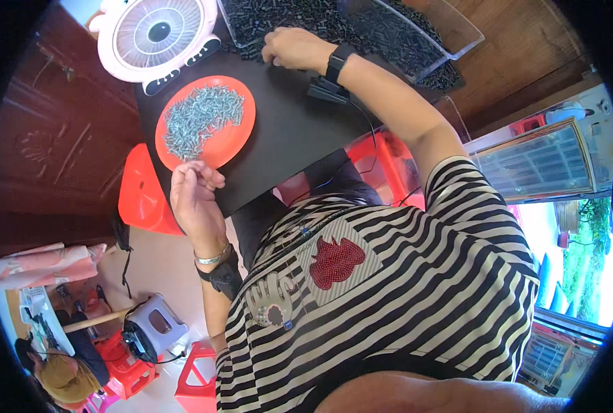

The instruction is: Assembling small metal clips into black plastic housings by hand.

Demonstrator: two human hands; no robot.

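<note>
An orange plate (pixel 234 134) heaped with small silvery screws (pixel 200 117) lies on a black table top (pixel 293 131). My left hand (pixel 195 199), with a metal bracelet and a black wrist band, hovers at the plate's near rim. Its fingers are curled against the thumb, and anything pinched there is too small to see. My right hand (pixel 294 48), wearing a black watch, rests at the edge of a spread of small black parts (pixel 299 17) at the table's far side, its fingertips down among them and hidden.
A clear plastic tray (pixel 423 34) of the same black parts sits at the far right. A pink-and-white desk fan (pixel 158 34) stands beside the plate. A red stool (pixel 141 196) is below the table's left edge. Another person and more stools are at lower left.
</note>
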